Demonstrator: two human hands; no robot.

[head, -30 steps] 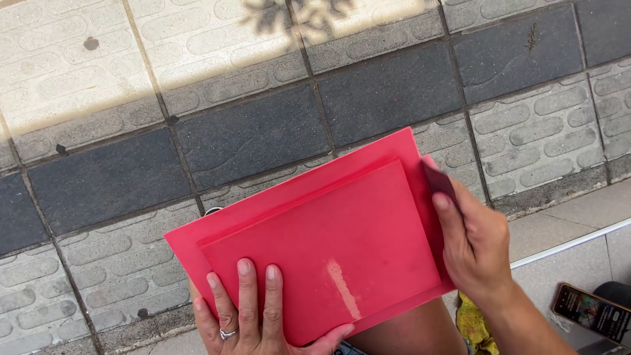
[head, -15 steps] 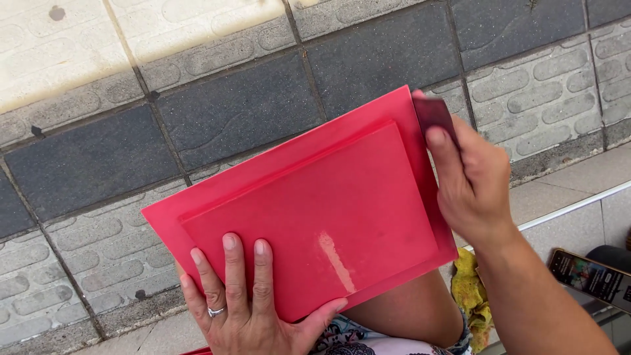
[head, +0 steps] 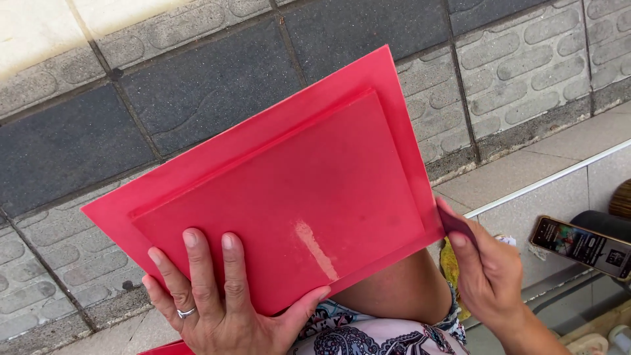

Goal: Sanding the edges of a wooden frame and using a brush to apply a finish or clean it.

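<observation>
A flat red rectangular tray [head: 289, 190] with a raised middle panel is held tilted over my lap, its underside facing me. My left hand [head: 217, 299] grips its near edge, fingers spread flat on the panel, a ring on one finger. My right hand [head: 490, 276] is at the tray's lower right corner, pinching a small dark red piece [head: 455, 227] between thumb and fingers, close to the tray's edge. A pale scuff [head: 315, 248] marks the panel.
Grey and dark paving tiles [head: 197, 85] lie beyond the tray. A tiled step [head: 545, 177] runs along the right. A phone with a lit screen [head: 582, 246] rests at the right. My bare knee [head: 401, 289] and patterned shorts [head: 368, 335] are beneath the tray.
My right hand has slid down from the tray's upper right corner to its lower right corner, still pinching the small dark piece. The tray has tilted up and shifted slightly.
</observation>
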